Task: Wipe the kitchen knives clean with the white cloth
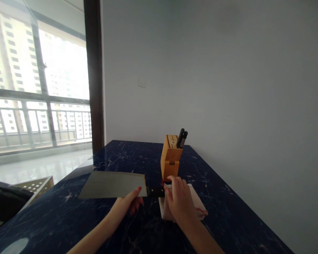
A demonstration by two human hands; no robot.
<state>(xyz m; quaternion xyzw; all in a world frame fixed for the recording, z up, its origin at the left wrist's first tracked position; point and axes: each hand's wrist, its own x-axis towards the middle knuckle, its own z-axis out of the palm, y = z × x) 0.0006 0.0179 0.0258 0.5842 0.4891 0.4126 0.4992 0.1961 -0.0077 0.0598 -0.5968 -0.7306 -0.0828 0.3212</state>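
A cleaver [113, 184] with a broad steel blade and a black riveted handle is held level above the dark table, its blade reaching to the left. My left hand [131, 201] pinches the blade near the handle, thumb on the front face and fingers behind. A folded white cloth [197, 201] with a reddish mark lies under and around my right hand [179, 197]. The right fingers are closed on the cloth at the handle's end; the cloth hides part of that end. Just beyond stands a wooden knife block [171, 155] with black-handled tools [182, 138] in its right side.
The dark blue marbled table [132, 155] runs away from me to a grey wall [214, 88]. A beige chair with a perforated back [38, 187] stands by its left edge, with something black beside it. Large windows [66, 70] are at the left.
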